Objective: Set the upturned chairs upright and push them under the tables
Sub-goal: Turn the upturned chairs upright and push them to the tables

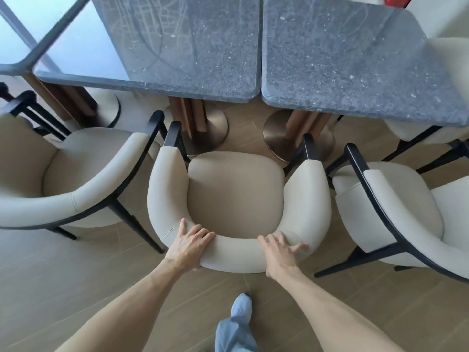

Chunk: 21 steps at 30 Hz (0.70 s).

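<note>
Both arms reach forward, left grip (pixel 189 243) and right grip (pixel 279 251) lying flat, fingers spread.

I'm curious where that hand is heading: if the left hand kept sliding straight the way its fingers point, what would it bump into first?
Probably the beige seat cushion. The left hand rests on the chair's curved backrest, fingers aimed up and right over it; depth is uncertain.
</note>
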Each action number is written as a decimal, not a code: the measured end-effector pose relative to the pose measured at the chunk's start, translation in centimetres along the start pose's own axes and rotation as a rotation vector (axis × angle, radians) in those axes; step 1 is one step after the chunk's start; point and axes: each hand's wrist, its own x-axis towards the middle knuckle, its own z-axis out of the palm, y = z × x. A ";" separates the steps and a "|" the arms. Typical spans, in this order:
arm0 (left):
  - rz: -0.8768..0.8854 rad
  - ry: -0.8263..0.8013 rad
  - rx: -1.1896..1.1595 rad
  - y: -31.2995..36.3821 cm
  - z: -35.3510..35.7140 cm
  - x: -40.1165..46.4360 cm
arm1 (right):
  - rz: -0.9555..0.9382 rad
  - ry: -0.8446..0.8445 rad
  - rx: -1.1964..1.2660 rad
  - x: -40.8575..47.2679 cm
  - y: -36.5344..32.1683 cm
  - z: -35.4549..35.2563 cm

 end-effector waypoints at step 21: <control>-0.009 -0.038 -0.002 -2.1 -2.5 2.1 | -0.082 -0.011 -0.001 2.2 -0.1 -2.5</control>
